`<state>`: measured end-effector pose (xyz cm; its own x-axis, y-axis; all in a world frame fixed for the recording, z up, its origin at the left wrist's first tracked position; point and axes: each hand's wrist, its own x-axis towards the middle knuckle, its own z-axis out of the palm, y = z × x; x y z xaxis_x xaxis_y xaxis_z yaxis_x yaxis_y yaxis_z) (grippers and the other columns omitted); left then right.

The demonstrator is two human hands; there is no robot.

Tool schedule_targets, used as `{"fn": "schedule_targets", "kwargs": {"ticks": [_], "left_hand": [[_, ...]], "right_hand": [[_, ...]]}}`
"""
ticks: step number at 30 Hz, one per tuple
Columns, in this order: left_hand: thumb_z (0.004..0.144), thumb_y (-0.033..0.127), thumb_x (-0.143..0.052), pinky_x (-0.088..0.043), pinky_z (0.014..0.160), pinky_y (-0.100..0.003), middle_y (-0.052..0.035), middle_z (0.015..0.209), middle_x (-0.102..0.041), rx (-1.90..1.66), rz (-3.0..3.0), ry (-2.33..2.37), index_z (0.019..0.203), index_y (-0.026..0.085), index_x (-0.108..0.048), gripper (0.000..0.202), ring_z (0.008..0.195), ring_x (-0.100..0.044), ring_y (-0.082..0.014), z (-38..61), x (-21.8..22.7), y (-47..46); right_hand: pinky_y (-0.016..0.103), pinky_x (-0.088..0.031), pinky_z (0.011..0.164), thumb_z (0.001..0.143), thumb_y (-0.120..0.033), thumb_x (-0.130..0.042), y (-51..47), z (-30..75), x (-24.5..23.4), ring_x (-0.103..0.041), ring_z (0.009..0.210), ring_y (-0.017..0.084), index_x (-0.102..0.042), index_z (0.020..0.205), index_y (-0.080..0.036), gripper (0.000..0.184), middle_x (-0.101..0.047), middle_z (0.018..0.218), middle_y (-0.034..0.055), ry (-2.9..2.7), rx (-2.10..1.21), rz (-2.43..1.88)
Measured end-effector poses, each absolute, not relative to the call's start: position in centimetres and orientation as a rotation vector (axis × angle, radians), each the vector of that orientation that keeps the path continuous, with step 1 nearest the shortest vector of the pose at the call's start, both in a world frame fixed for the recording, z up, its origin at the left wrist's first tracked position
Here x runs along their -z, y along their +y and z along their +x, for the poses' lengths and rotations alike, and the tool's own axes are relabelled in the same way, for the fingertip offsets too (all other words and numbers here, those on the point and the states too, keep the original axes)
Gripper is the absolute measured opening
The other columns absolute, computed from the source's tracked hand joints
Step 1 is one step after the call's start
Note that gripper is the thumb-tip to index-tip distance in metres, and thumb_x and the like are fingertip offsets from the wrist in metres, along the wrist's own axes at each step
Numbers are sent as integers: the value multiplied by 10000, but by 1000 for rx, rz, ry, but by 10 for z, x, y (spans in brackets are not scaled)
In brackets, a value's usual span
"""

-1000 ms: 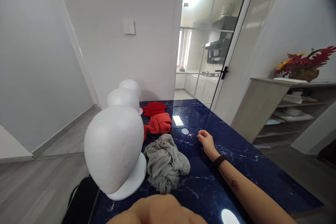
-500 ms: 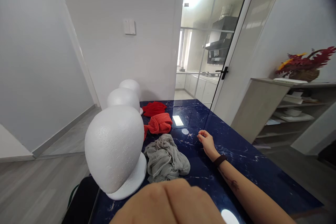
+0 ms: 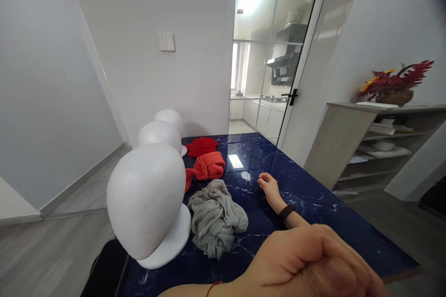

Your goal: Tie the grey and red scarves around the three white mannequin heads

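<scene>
Close to the camera, my left hand (image 3: 313, 264) is loosely fisted and I see nothing in it; a thin red string circles its wrist. It crosses in front of my right forearm. My right hand (image 3: 270, 189), with a dark band on its wrist, rests at the blue tabletop (image 3: 258, 241), fingers curled together and nothing visible in them. Left of it lie a crumpled grey scarf (image 3: 218, 218), a coral-red scarf (image 3: 209, 166) and a deeper red cloth (image 3: 202, 147). Beside them stand a white foam head (image 3: 146, 199), a second foam head (image 3: 160, 135) and a third foam head (image 3: 170, 118).
A black object (image 3: 106, 271) stands at the table's near left edge. Behind the table are a white wall and a glass door (image 3: 265, 69) to a kitchen. At the right is a shelf unit (image 3: 327, 144) with a basket of artificial flowers (image 3: 395, 95) on top.
My left hand has moved right, from the bottom centre to in front of my right forearm. The view has shifted slightly. The scarves and foam heads stay in place.
</scene>
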<state>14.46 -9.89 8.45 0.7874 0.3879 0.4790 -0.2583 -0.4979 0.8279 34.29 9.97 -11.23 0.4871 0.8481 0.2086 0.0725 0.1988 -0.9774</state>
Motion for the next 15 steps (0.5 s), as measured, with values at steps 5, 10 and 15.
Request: {"fn": "schedule_targets", "kwargs": {"ticks": [5, 10, 15], "left_hand": [[933, 364, -390, -467, 835, -225, -70, 908, -662, -740, 2186, -13, 854, 152, -570, 289, 900, -617, -131, 190, -23, -82], [873, 295, -504, -413, 825, -241, -8, 819, -662, -590, 2678, 96, 785, 194, -514, 134, 809, -612, -116, 188, 72, -59], [773, 124, -519, -391, 730, -224, 12, 782, -650, -705, 2753, 202, 790, 198, -462, 95, 740, -598, -104, 158, 113, -39]], "right_hand": [[226, -278, 461, 538, -263, -558, 100, 342, 111, -361, 489, 87, -518, 666, -186, 155, -462, 576, -45, -929, -671, -1249], [226, -278, 465, 533, -246, -548, 99, 340, 108, -361, 486, 85, -523, 661, -185, 144, -460, 578, -49, -933, -679, -1239], [226, -285, 466, 536, -243, -545, 99, 340, 107, -368, 490, 87, -529, 651, -183, 131, -478, 582, -42, -939, -681, -1237]]}}
